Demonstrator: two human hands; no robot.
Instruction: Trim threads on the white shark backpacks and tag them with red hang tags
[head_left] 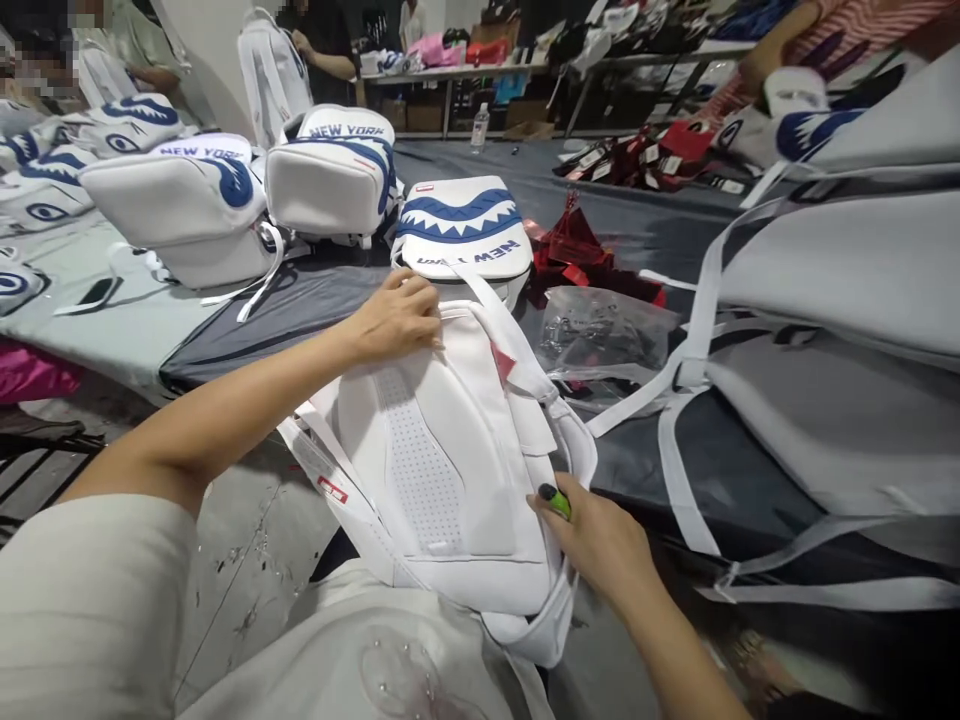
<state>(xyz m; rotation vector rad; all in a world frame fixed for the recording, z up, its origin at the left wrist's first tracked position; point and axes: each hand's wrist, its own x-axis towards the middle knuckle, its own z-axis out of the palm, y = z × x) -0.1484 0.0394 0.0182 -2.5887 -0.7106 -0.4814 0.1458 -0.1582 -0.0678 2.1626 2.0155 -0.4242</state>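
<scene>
A white backpack [424, 460] leans in front of my body, its padded back panel with a dotted mesh strip facing up. My left hand [405, 315] is closed on the backpack's top edge. At the right side of the bag, my right hand [604, 535] is closed around a small green object with a black end [555, 500]; most of it is hidden in the fingers. A small red label [332, 489] shows on the left shoulder strap. Just beyond my left hand lies another white backpack [457, 195] with blue-and-white teeth print.
More white backpacks [172, 195] stand on the table at left. On the right are large white bags [847, 270] with dangling straps. Red fabric pieces [574, 250], a clear plastic bag [607, 330] and a bottle [480, 128] lie or stand farther back. Other people work nearby.
</scene>
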